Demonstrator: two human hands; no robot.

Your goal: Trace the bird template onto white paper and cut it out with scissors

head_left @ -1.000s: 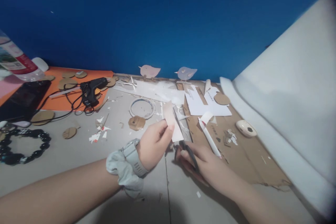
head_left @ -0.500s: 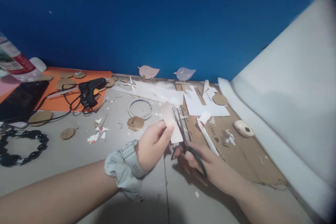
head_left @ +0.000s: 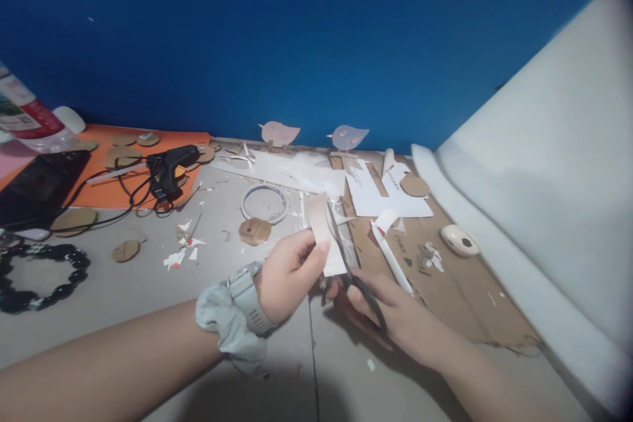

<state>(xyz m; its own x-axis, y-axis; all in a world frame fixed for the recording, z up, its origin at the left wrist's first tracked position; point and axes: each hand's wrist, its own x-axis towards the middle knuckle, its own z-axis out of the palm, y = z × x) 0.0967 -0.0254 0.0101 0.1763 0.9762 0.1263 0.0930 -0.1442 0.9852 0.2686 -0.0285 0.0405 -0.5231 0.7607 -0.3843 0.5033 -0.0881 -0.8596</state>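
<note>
My left hand (head_left: 291, 270) pinches a pale pink strip of paper (head_left: 322, 219) between thumb and fingers, with a light watch and a scrunchie on that wrist. The fingers of my right hand (head_left: 376, 303) are in the handles of dark scissors (head_left: 366, 297). The scissor blades lie along the strip's right edge and look nearly closed; whether they bite into the paper is hard to tell. Just beyond my left hand are a roll of tape (head_left: 243, 208) and a small cardboard piece (head_left: 254, 231).
A black glue gun (head_left: 171, 171) with its cord rests on orange paper (head_left: 103, 198) at left, near a phone (head_left: 42, 181) and a bottle (head_left: 37, 122). Two paper birds (head_left: 279, 134) stand by the blue wall. Brown cardboard (head_left: 459, 297) at right holds white paper (head_left: 363, 194) and scraps.
The scissor blades have come closer together along the strip. The strip's top has shifted slightly right and curls a little more. Both hands stay almost in place.
</note>
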